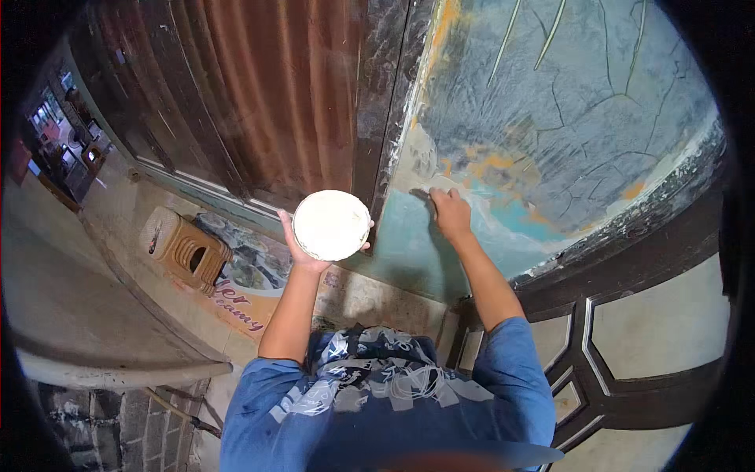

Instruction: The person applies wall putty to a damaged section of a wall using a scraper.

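Observation:
My left hand is closed round the side and underside of a round white tub, its thumb along the left edge. The tub's bright top looks filled with white paste, though glare hides detail. At the wall, the fingers of my right hand pinch a small flat scraper, mostly hidden by the hand. The scraper lies against a pale smeared patch on the wall. Below that patch the wall is light green; above and to the right it is a rough grey-blue textured surface.
A brown curtain hangs in a dark wooden frame at the left. On the floor, a tan plastic stool stands on a printed sheet. Dark panelled woodwork lies close at the right, and a curved pale ledge at the lower left.

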### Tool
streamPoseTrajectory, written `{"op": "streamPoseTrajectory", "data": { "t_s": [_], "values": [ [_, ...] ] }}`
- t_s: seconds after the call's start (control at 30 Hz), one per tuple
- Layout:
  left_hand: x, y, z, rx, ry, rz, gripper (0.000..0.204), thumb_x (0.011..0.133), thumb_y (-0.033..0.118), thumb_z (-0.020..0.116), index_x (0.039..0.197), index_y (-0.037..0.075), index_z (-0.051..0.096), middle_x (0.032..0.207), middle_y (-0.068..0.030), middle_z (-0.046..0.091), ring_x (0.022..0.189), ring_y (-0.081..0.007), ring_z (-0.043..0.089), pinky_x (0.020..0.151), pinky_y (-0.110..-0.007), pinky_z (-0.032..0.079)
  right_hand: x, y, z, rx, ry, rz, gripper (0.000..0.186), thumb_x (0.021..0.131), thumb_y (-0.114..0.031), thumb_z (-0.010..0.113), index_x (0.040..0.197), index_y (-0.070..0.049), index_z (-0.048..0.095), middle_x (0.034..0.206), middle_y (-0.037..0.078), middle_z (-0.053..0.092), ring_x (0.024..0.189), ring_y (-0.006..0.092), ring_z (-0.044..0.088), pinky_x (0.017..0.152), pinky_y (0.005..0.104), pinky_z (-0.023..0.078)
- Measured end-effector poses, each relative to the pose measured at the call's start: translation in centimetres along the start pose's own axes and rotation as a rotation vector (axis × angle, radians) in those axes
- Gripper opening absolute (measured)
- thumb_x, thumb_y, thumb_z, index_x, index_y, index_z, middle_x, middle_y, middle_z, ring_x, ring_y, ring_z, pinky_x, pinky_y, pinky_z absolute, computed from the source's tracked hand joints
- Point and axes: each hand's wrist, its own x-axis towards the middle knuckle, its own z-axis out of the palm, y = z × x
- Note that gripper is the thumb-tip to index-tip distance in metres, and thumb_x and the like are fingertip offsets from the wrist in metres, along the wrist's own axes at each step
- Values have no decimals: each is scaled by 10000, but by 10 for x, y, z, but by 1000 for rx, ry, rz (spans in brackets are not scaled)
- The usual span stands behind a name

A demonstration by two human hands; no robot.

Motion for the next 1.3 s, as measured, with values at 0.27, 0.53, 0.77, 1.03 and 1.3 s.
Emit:
{"op": "streamPoseTrajectory", "data": {
  "t_s": [0.27, 0.53, 0.77, 1.03, 1.3],
  "values": [
    [15, -24, 2, -25, -35, -54, 1156, 735, 963, 371, 1538, 131, 340, 1519, -304, 382, 1295, -642, 406, 933, -843, 368, 30, 13, -77, 641, -17, 270, 230, 1019, -216, 561, 1135, -41, 656, 983, 140, 713, 842, 264, 681, 784, 359, 523],
    [28, -68, 18, 13, 113, -74, 1135, 743, 962, 355, 1520, 135, 395, 1543, -235, 396, 1348, -554, 413, 940, -865, 319, 27, 12, -110, 1212, -529, 509, 275, 975, -146, 614, 1155, 57, 656, 992, 55, 719, 822, 81, 651, 756, 247, 519],
    [37, -101, 21, -18, 49, -119, 1110, 763, 947, 355, 1519, 135, 398, 1554, -230, 384, 1354, -547, 413, 938, -860, 324, 9, 32, -120, 1095, -514, 480, 270, 964, -196, 627, 1045, 51, 699, 889, 54, 721, 754, 104, 640, 710, 292, 514],
    [41, -131, 40, -12, 97, -120, 1125, 741, 958, 377, 1517, 144, 401, 1539, -244, 395, 1337, -568, 418, 940, -859, 327, -12, 59, -134, 1200, -514, 538, 242, 975, -145, 605, 1098, 47, 684, 903, 31, 715, 739, 76, 633, 681, 259, 512],
    [51, -158, 39, -21, -48, -181, 1185, 725, 980, 339, 1534, 115, 363, 1551, -263, 368, 1346, -568, 409, 982, -838, 316, -39, 88, -123, 1676, -399, 749, 235, 1021, -142, 570, 1193, 10, 617, 1022, 40, 703, 900, 107, 675, 819, 276, 546]
  ]
}}
